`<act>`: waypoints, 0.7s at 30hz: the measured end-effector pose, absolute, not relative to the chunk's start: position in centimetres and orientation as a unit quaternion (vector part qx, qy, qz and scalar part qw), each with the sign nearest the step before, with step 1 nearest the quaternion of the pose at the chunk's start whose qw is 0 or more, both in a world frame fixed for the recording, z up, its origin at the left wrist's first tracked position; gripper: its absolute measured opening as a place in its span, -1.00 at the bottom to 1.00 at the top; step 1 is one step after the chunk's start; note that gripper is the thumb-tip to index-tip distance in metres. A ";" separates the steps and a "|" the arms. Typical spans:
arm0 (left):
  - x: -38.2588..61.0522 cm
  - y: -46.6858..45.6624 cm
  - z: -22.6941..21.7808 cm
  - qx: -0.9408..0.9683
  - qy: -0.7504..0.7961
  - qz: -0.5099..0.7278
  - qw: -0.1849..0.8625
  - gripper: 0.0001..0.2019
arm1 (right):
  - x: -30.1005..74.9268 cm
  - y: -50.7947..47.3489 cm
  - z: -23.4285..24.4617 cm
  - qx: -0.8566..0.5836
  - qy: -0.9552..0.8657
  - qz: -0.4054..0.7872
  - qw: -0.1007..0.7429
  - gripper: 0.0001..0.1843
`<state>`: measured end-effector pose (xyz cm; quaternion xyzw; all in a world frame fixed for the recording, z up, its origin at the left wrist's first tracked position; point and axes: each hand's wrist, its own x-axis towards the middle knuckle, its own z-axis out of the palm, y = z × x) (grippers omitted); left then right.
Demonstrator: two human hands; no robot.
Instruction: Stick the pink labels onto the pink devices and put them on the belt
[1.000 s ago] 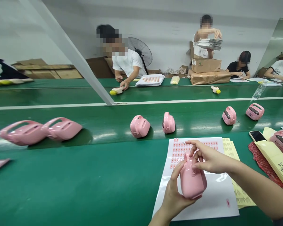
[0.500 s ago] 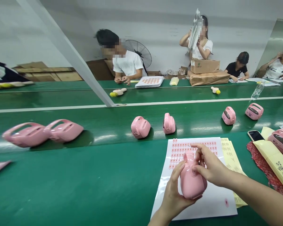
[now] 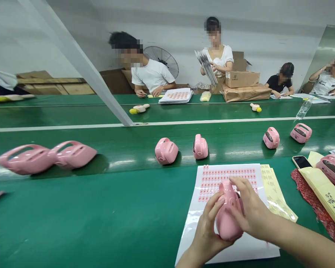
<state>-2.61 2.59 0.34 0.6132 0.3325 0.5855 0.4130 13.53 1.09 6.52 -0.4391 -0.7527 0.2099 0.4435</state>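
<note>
A pink plastic housing with a loop handle [image 3: 228,225] is held upright over a white sticker sheet [image 3: 188,227]. My left hand [image 3: 205,232] wraps around its left side and underside. On the other side, my right hand [image 3: 254,212] grips it, fingers over the upper right and thumb on the side facing me. A small oval mark shows on that side near the thumb. Rows of small pink-red oval stickers [image 3: 229,172] cover the sheet's upper part, partly hidden by the hands. Yellowish sheets [image 3: 280,197] stick out from under its right edge.
Several similar pink housings [image 3: 166,150] stand along the green belt [image 3: 123,149]. At right are a phone [image 3: 301,162], a yellow paper packet [image 3: 325,191], red bubble wrap [image 3: 309,201] and more housings. Co-workers are across the bench; a slanted white post [image 3: 80,61] rises at left.
My right hand has gone from a fingertip pinch at the housing's side to a flatter grip around its right. The oval mark now shows. A standing co-worker has lowered a stack of sheets.
</note>
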 end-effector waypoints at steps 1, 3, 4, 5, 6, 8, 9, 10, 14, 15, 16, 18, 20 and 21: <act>-2.7 2.6 0.4 0.613 0.331 0.584 0.416 -0.30 | 13.6 1.5 6.5 -0.440 -0.734 0.266 0.443 -0.30; -2.8 2.6 0.6 0.619 0.324 0.579 0.420 -0.31 | 13.8 2.7 6.3 -0.432 -0.696 0.380 0.429 -0.19; -2.9 2.5 0.7 0.629 0.317 0.575 0.416 -0.29 | 13.9 3.3 6.1 -0.428 -0.680 0.423 0.420 -0.17; -3.0 2.4 0.8 0.643 0.307 0.571 0.407 -0.26 | 14.1 4.0 5.8 -0.426 -0.666 0.451 0.414 -0.18; -3.0 2.2 0.8 0.658 0.293 0.569 0.396 -0.22 | 14.3 4.6 5.5 -0.428 -0.656 0.468 0.409 -0.23; -3.1 1.8 0.9 0.668 0.268 0.577 0.386 -0.17 | 14.6 5.8 4.6 -0.426 -0.646 0.503 0.385 -0.34; -3.2 1.5 0.8 0.657 0.261 0.586 0.395 -0.17 | 14.6 6.2 4.1 -0.419 -0.640 0.527 0.370 -0.38; -3.2 1.3 0.7 0.635 0.261 0.598 0.413 -0.18 | 14.6 6.5 3.6 -0.410 -0.630 0.554 0.358 -0.39; -3.0 1.2 -0.3 0.508 0.304 0.651 0.475 -0.19 | 14.5 7.2 2.2 -0.409 -0.573 0.608 0.367 -0.37; -2.9 1.4 -0.8 0.479 0.321 0.662 0.479 -0.17 | 14.6 7.5 2.3 -0.420 -0.569 0.600 0.374 -0.38; -2.7 1.7 -1.3 0.454 0.339 0.668 0.483 -0.15 | 14.7 7.8 2.5 -0.434 -0.572 0.583 0.381 -0.40; -2.6 2.8 -2.4 0.423 0.366 0.664 0.497 -0.20 | 15.2 9.1 3.5 -0.474 -0.596 0.511 0.398 -0.45; -2.5 4.1 -3.4 0.432 0.385 0.636 0.510 -0.38 | 16.0 11.2 4.8 -0.554 -0.633 0.370 0.395 -0.48; -2.6 4.8 -3.9 0.457 0.398 0.610 0.510 -0.48 | 16.3 12.5 5.3 -0.598 -0.642 0.288 0.383 -0.48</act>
